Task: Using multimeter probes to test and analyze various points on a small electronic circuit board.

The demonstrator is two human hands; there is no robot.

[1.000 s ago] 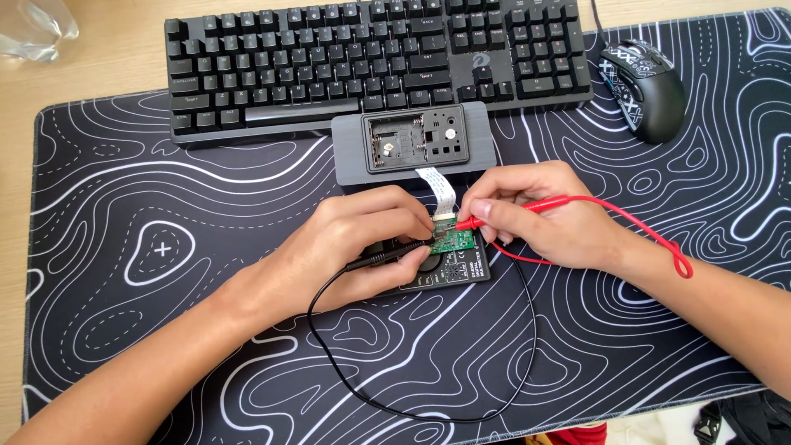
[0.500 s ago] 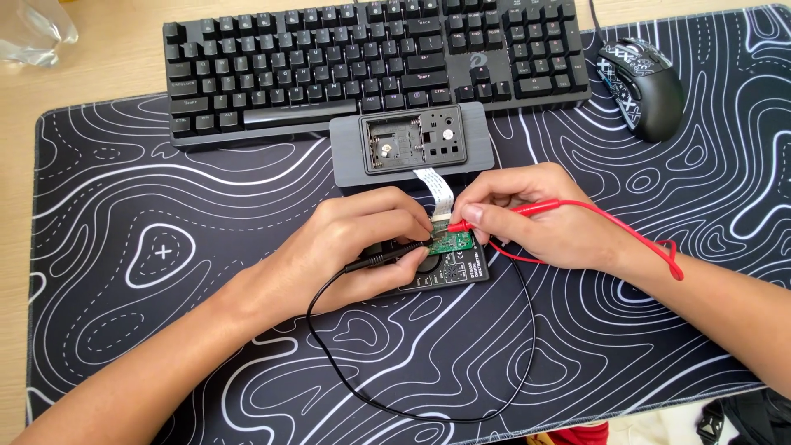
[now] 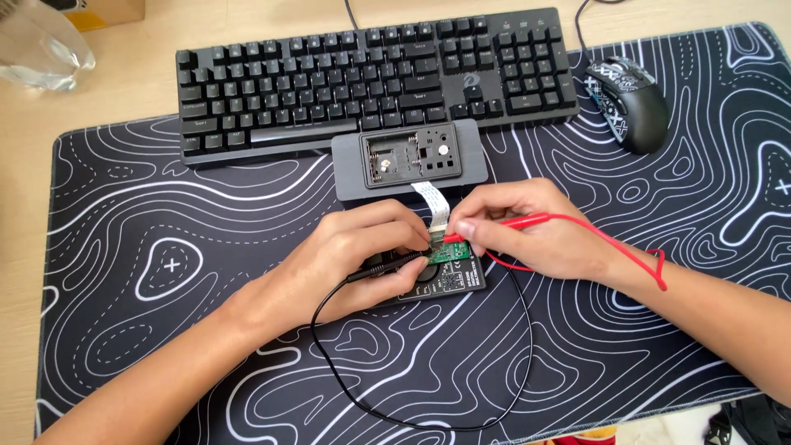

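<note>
Wooden counter (image 3: 107, 91), black contour-patterned mat (image 3: 165, 330); keyboard (image 3: 371, 78), mouse (image 3: 630, 103) behind. Green circuit board (image 3: 449, 251) mid-mat, long axis apparently left-right. My left hand (image 3: 362, 251) pinches black probe (image 3: 391, 265); my right hand (image 3: 527, 231) pinches red probe (image 3: 494, 231), tips on board.

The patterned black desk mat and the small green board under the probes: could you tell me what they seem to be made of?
The black desk mat with white contour lines looks like soft matte cloth, probably over rubber: it lies flat with no glare. The small green board looks like rigid glossy circuit-board laminate with tiny mounted parts; the left hand covers part of it.
</note>
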